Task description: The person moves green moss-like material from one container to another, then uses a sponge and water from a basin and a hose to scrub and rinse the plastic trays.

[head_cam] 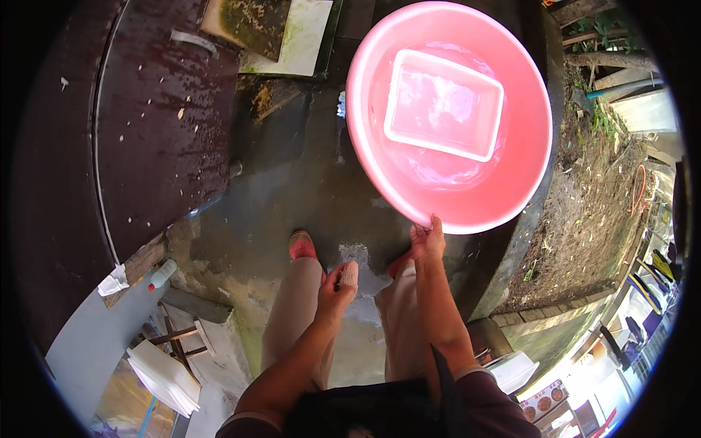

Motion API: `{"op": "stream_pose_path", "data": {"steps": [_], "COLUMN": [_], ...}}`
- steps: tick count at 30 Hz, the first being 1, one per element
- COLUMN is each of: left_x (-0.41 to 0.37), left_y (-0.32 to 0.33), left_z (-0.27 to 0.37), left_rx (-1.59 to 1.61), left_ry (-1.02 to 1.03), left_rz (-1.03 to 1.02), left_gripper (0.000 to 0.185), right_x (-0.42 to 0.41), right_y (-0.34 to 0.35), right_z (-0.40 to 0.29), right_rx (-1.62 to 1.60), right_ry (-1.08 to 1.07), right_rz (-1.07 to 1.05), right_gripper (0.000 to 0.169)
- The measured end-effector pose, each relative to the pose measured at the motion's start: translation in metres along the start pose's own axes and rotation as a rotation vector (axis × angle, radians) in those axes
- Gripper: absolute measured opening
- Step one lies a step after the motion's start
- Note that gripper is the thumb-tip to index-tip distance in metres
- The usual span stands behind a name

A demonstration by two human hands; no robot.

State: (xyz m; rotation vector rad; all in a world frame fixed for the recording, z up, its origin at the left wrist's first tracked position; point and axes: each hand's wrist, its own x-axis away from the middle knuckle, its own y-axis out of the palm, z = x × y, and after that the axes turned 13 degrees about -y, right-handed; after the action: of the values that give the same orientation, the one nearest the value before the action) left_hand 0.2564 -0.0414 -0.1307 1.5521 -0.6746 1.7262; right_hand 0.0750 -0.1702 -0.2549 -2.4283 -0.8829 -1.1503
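Observation:
A large round pink plastic basin [526, 169] stands before me, with water in its bottom. Inside it lies a rectangular tub [442, 60], pale pink with a bright rim, and light reflects off the water about it. My right hand [430, 241] grips the basin's near rim, thumb on top and fingers below. Between my legs, apart from the basin, my left hand [334, 293] holds a small rough tan sponge-like pad [349, 275]; its exact kind is unclear.
The concrete floor [285, 180] is wet. At left is a dark brown panel [164, 120] with water drops, and near its lower corner lies a bottle with a red cap [163, 275]. A mossy slab [304, 38] lies at the upper left. Bare soil [580, 219] borders the right.

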Motion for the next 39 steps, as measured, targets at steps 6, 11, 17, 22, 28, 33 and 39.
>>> {"op": "stream_pose_path", "data": {"steps": [6,11,17,22,28,33,39], "left_x": [0.007,0.013,0.050,0.116,0.181,0.221,0.162], "left_y": [-0.016,-0.033,-0.056,-0.066,-0.052,-0.025,-0.011], "left_z": [0.026,0.022,-0.059,-0.132,-0.167,-0.181,-0.156], "left_rx": [0.057,0.109,-0.053,-0.259,-0.124,0.007,0.075], "left_ry": [0.042,0.031,0.118,0.185,0.073,0.066,0.241], "left_rz": [-0.039,-0.149,-0.058,0.025,0.073,0.035,0.107], "left_gripper": [0.052,0.056,0.061,0.064,0.060,0.055,0.059], "right_x": [0.057,0.065,0.111,0.220,0.278,0.292,0.212], "right_y": [-0.001,-0.016,-0.170,-0.186,-0.249,-0.264,-0.211], "right_z": [0.057,0.075,0.096,0.076,0.051,0.000,0.003], "right_rx": [-0.045,-0.047,0.395,1.156,0.909,0.827,0.711], "right_ry": [0.124,0.192,0.278,-0.027,0.237,0.421,0.307], "right_rz": [0.017,-0.067,-0.649,-1.000,-0.776,-0.713,-0.735], "right_gripper": [0.023,0.025,0.011,0.023,0.031,0.029,0.016]}}
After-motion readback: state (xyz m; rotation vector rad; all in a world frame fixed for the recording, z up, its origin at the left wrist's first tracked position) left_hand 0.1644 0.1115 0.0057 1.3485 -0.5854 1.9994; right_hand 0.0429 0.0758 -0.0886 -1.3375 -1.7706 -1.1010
